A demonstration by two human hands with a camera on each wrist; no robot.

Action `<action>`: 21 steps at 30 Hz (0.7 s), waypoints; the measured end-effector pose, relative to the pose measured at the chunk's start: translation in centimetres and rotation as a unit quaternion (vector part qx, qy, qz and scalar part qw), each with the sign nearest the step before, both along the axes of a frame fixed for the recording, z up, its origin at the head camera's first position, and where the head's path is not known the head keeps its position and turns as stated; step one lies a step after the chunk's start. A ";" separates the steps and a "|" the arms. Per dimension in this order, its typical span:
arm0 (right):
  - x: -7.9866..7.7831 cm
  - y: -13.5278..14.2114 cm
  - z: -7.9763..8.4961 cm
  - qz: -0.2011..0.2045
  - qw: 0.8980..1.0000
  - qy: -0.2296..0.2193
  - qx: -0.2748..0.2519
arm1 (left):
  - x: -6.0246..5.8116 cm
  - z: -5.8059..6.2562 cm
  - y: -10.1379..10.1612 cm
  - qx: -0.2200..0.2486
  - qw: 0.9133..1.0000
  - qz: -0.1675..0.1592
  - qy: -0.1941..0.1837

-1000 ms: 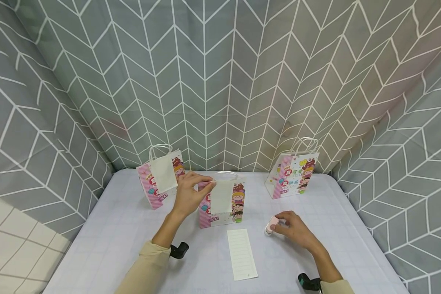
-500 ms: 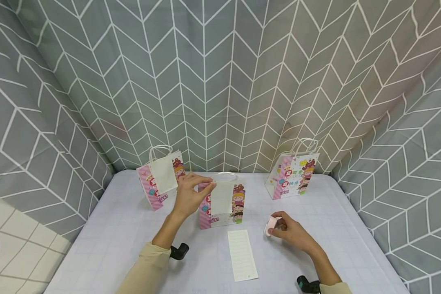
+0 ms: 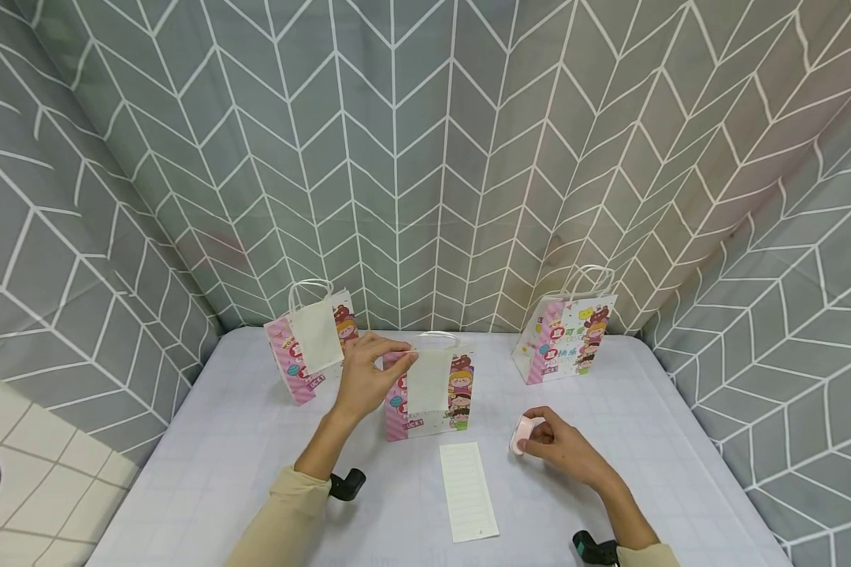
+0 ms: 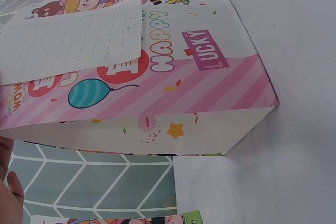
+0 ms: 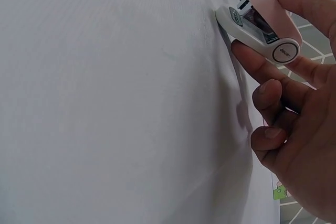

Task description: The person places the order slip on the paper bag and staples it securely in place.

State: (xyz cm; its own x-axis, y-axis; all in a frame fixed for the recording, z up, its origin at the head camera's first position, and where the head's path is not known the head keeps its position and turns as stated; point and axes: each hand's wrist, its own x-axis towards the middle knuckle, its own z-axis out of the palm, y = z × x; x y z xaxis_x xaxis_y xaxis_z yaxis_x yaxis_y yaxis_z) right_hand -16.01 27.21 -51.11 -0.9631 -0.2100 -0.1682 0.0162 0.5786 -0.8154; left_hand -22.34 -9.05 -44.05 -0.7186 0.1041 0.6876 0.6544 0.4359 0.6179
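Observation:
Thumb and forefinger of my left hand [image 3: 367, 374] pinch the top of a lined paper slip [image 3: 428, 384] against the upper edge of the middle paper gift bag [image 3: 459, 402]. In the left wrist view the slip [image 4: 79, 40] lies over the bag's pink-striped, cartoon-printed front [image 4: 210, 85], and only part of the hand [image 4: 11, 195] shows at the left edge. My right hand [image 3: 563, 450] holds a small pink-and-white stapler [image 3: 522, 435] low over the table. In the right wrist view the stapler [image 5: 273, 17] sits between thumb and fingers, its pink lever tilted up from the white base.
Another lined slip [image 3: 470, 492] lies flat on the white table [image 3: 397, 512] between the hands. At the back left stands a similar bag [image 3: 284, 346] with a blank-looking slip [image 3: 317, 337] on its front. A third bag [image 3: 567, 339] stands at the back right, near the patterned curtain [image 3: 425, 157].
My right hand has shifted its grip on the stapler and turned it slightly. The left hand has stayed at the top of the middle bag.

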 end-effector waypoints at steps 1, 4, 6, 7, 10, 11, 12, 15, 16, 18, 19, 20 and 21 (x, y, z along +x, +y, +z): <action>0.0 -0.1 0.0 -0.001 1.000 -0.001 0.000 | 0.0 0.0 0.0 0.000 1.000 -0.001 0.000; -0.1 -0.4 0.2 -0.001 1.000 -0.003 0.002 | 0.0 0.0 0.0 -0.001 1.000 -0.002 -0.001; -0.2 -0.7 0.3 -0.001 1.000 -0.001 0.004 | 0.0 0.0 0.0 0.000 1.000 -0.002 0.001; -0.2 -0.8 0.4 -0.002 1.000 0.000 0.006 | 0.0 0.0 0.0 -0.001 1.000 -0.001 0.002; -0.3 -1.3 0.7 -0.001 1.000 0.008 0.008 | 0.0 0.0 0.0 -0.003 1.000 0.000 0.002; -0.4 -1.6 0.9 -0.001 1.000 0.011 0.008 | 0.0 0.1 0.0 -0.003 1.000 0.001 0.002; -0.5 -1.8 1.0 0.000 1.000 0.015 0.009 | -0.1 0.1 0.0 -0.004 1.000 0.001 0.000; -0.9 -2.4 1.4 0.004 0.999 0.032 0.009 | -0.1 0.0 0.0 -0.005 1.000 0.003 -0.002; -1.0 -2.6 1.7 0.005 0.999 0.039 0.008 | -0.1 0.0 0.0 -0.005 1.000 0.003 -0.001; -1.3 -3.0 2.1 0.003 0.998 0.054 0.010 | -0.1 0.0 -0.1 -0.006 1.000 0.005 0.001; -1.5 -3.2 2.4 0.000 0.998 0.060 0.009 | -0.1 0.0 -0.1 -0.007 1.000 0.005 0.002; -1.6 -3.3 2.7 -0.002 0.998 0.067 0.009 | -0.1 0.0 -0.1 -0.008 1.000 0.006 0.002; -1.8 -3.4 2.9 -0.005 0.997 0.074 0.009 | -0.1 0.0 -0.1 -0.008 1.000 0.006 0.002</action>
State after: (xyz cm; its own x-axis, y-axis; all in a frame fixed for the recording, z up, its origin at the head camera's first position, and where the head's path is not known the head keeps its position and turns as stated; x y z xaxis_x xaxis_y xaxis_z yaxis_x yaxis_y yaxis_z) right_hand -17.86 23.80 -48.17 -0.9798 -0.1980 -0.0268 -0.0982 0.5941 -0.7984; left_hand -22.40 -9.11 -44.08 -0.7172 0.1076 0.6885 0.6517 0.4535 0.6080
